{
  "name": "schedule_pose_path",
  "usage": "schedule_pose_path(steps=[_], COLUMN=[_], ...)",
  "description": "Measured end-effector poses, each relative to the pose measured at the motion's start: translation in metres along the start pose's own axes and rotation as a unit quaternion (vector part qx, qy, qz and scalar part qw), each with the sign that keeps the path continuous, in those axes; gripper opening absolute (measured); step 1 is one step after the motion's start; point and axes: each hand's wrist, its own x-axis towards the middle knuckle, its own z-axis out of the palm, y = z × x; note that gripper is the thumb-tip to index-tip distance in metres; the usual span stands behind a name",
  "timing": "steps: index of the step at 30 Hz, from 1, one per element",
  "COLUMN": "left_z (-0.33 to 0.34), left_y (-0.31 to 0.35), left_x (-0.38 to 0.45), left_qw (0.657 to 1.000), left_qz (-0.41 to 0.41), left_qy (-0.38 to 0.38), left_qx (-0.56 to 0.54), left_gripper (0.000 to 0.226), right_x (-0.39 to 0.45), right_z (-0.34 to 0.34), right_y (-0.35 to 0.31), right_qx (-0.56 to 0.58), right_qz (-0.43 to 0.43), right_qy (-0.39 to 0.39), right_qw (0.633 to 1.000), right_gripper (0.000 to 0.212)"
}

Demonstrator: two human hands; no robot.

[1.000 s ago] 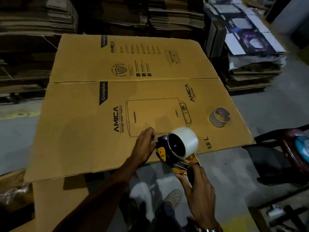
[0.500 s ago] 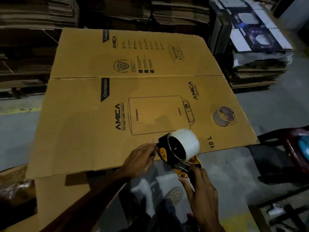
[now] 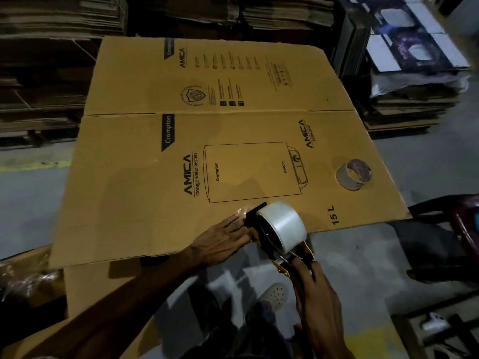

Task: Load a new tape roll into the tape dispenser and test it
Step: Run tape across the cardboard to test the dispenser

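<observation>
A yellow and black tape dispenser [image 3: 261,230] carries a full clear tape roll [image 3: 283,226] and rests with its front on the near edge of a flattened printed carton [image 3: 181,130]. My right hand [image 3: 315,294] is shut on the dispenser's handle, below the roll. Just left of the dispenser's front, my left hand [image 3: 223,242] lies flat with fingers stretched out, pressing on the carton. A shiny bit of tape [image 3: 242,210] shows on the carton just beyond the fingertips. An empty cardboard tape core [image 3: 353,174] lies on the carton at the right.
Stacks of flattened cartons [image 3: 59,60] fill the back and left. Printed white and purple boxes [image 3: 407,40] pile up at the back right. A dark red chair [image 3: 466,224] stands at the right edge. My foot in a light perforated shoe [image 3: 276,295] is on the grey floor below.
My left hand has flattened out against the carton beside the dispenser's front. The dispenser has tilted lower onto the carton edge, and a shiny bit of tape now shows there.
</observation>
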Motion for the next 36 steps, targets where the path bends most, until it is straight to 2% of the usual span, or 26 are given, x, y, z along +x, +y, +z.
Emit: schedule_pose_path(steps=[6,10,13,16,19,21,23,26,31,36], left_z=[0.001,0.000,-0.007,-0.013,-0.012,-0.010,-0.007,-0.005,-0.004,-0.008], left_y=[-0.004,-0.014,-0.016,-0.014,-0.010,-0.004,0.002,0.007,0.006,0.008], left_x=[0.004,0.004,0.003,0.004,0.005,0.006,0.007,0.008,0.009,0.008], left_qw=[0.999,0.999,0.998,0.997,0.997,0.997,0.997,0.994,0.992,0.987], left_qz=[-0.030,-0.026,-0.025,-0.024,-0.039,-0.050,-0.064,-0.092,-0.112,-0.134], left_qy=[-0.020,-0.039,-0.030,-0.039,-0.042,-0.036,-0.017,-0.009,-0.025,-0.020], left_qx=[0.000,-0.018,-0.040,-0.056,-0.059,-0.044,-0.046,-0.059,-0.047,-0.086], left_gripper=[0.032,0.058,0.076,0.077,0.077,0.076,0.070,0.067,0.068,0.073], right_x=[-0.003,-0.004,-0.011,-0.019,-0.021,-0.021,-0.021,-0.020,-0.016,-0.017], right_z=[-0.003,-0.006,-0.009,-0.012,-0.016,-0.019,-0.022,-0.024,-0.027,-0.030], right_y=[-0.004,-0.002,0.008,0.015,0.012,0.008,0.003,-0.001,-0.008,-0.012], right_qx=[0.016,0.002,-0.035,-0.041,-0.054,-0.023,0.059,0.119,0.026,-0.005], right_qz=[-0.011,-0.031,-0.030,-0.012,-0.020,-0.018,0.041,0.099,0.093,0.083], right_qy=[0.000,0.003,-0.035,-0.061,-0.037,-0.010,0.010,-0.021,-0.106,-0.098], right_qw=[1.000,1.000,0.998,0.997,0.998,1.000,0.997,0.988,0.990,0.992], right_gripper=[0.055,0.057,0.076,0.087,0.081,0.079,0.081,0.077,0.042,0.036])
